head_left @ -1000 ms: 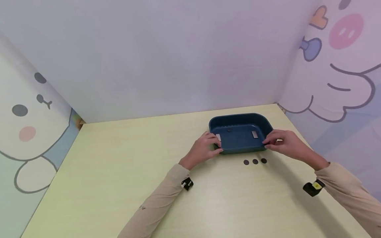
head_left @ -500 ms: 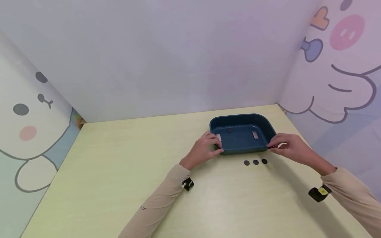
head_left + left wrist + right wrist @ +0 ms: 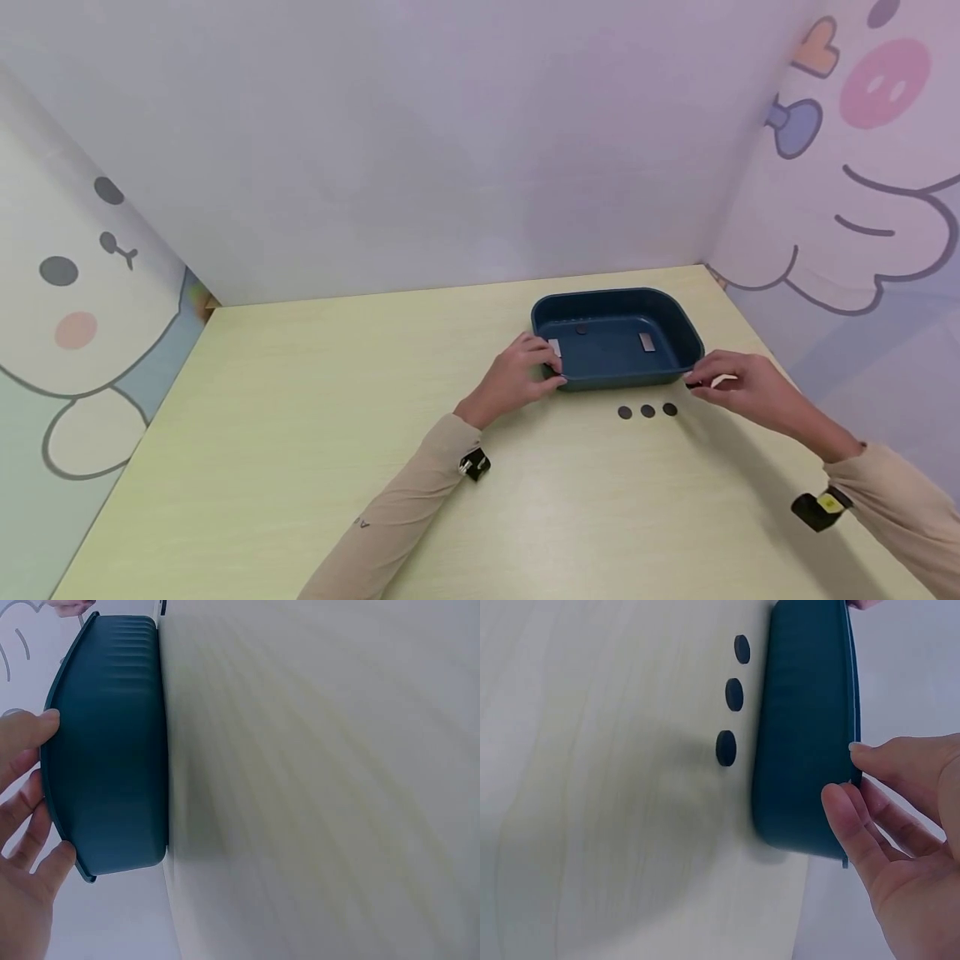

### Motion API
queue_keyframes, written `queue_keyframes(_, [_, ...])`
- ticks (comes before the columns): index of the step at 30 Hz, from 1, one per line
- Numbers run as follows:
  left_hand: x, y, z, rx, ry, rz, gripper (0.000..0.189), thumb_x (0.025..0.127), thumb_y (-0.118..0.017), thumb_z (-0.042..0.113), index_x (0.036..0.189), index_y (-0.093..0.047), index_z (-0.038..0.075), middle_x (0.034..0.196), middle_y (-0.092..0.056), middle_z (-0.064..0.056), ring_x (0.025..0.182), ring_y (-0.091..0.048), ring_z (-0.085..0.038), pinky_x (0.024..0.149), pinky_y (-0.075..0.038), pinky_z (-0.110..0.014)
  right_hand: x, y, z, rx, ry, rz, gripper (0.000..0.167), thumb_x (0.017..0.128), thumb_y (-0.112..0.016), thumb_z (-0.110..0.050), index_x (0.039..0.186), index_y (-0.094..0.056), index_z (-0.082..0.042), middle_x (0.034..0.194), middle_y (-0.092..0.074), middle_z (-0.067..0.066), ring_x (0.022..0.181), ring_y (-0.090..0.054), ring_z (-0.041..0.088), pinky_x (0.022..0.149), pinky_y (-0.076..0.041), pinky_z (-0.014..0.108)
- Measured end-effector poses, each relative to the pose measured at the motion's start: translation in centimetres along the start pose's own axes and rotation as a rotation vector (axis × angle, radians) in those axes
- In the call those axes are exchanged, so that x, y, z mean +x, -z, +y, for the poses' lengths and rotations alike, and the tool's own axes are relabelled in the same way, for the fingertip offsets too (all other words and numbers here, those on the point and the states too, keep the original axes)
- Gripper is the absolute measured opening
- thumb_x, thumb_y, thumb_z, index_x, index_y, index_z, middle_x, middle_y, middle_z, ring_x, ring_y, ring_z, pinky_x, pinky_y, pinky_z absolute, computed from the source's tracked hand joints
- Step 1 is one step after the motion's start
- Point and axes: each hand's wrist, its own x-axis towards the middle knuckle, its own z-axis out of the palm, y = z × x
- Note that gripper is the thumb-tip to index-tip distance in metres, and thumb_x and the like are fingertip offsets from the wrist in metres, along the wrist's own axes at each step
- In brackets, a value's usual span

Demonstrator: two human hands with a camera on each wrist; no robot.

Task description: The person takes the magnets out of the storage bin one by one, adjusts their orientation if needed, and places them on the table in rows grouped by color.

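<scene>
The dark blue plastic bin (image 3: 615, 380) stands upright on the table in all three views. My left hand (image 3: 517, 371) holds its front left corner, thumb and fingers on the rim in the left wrist view. At the front right corner my right hand (image 3: 738, 387) pinches a small dark disc (image 3: 692, 385), mostly hidden by the fingers. In front of the bin lie three dark round discs in a row, the nearest to my right hand being a disc (image 3: 670, 409). Inside the bin are a dark disc (image 3: 581, 329), a pale rectangular piece (image 3: 647, 342) and another pale piece (image 3: 554, 347).
The pale yellow table (image 3: 360, 417) spreads out to the left and in front. Its back edge meets a pale wall (image 3: 435, 150), and cartoon-printed sheets (image 3: 877, 192) hang at both sides.
My right hand has moved right and toward me, from inside the bin's front right corner to outside its rim. The left hand keeps its hold; the bin and the discs on the table have not moved.
</scene>
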Motion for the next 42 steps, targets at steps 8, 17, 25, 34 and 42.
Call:
queue_keyframes(8, [0.0, 0.0, 0.1, 0.000, 0.003, -0.006, 0.009, 0.083, -0.074, 0.024, 0.084, -0.068, 0.017, 0.093, -0.061, 0.005, 0.096, -0.050, -0.012, 0.097, -0.038, -0.026, -0.8, -0.6, 1.2, 0.028, -0.013, 0.015, 0.022, 0.074, -0.075, 0.007, 0.091, -0.073, -0.007, 0.089, -0.066, 0.003, 0.078, -0.060, 0.002, 0.063, -0.050, 0.014])
queue_keyframes(17, [0.1, 0.1, 0.1, 0.007, 0.009, -0.003, 0.011, 0.083, -0.075, 0.025, 0.084, -0.067, 0.018, 0.094, -0.060, 0.005, 0.096, -0.049, -0.013, 0.090, -0.041, -0.025, -1.5, -1.3, 1.8, 0.050, -0.059, 0.016, 0.018, 0.075, -0.076, 0.006, 0.090, -0.072, -0.004, 0.086, -0.066, 0.004, 0.073, -0.062, 0.004, 0.062, -0.050, 0.014])
queue_keyframes(25, [0.1, 0.1, 0.1, 0.018, 0.004, 0.005, 0.011, 0.082, -0.075, 0.023, 0.083, -0.067, 0.017, 0.094, -0.061, 0.004, 0.096, -0.050, -0.013, 0.090, -0.042, -0.025, -1.7, -1.7, 2.1, 0.077, -0.087, 0.011, 0.015, 0.075, -0.075, 0.005, 0.089, -0.072, -0.001, 0.084, -0.067, 0.003, 0.072, -0.060, 0.002, 0.062, -0.049, 0.013])
queue_keyframes(34, [0.1, 0.2, 0.1, 0.013, 0.004, 0.002, 0.010, 0.082, -0.075, 0.024, 0.083, -0.068, 0.016, 0.094, -0.061, 0.003, 0.096, -0.050, -0.013, 0.091, -0.041, -0.026, -2.2, -2.5, 3.3, 0.107, -0.122, 0.000, 0.017, 0.075, -0.075, 0.006, 0.089, -0.071, -0.001, 0.084, -0.066, 0.004, 0.070, -0.058, 0.004, 0.060, -0.050, 0.016])
queue_keyframes(42, [0.1, 0.0, 0.0, 0.006, -0.005, 0.008, 0.011, 0.082, -0.075, 0.024, 0.083, -0.068, 0.016, 0.093, -0.061, 0.003, 0.096, -0.050, -0.014, 0.093, -0.040, -0.026, -2.4, -3.1, 4.1, 0.024, -0.172, 0.010, 0.017, 0.073, -0.075, 0.009, 0.087, -0.071, 0.001, 0.081, -0.065, 0.012, 0.066, -0.056, 0.005, 0.057, -0.049, 0.017])
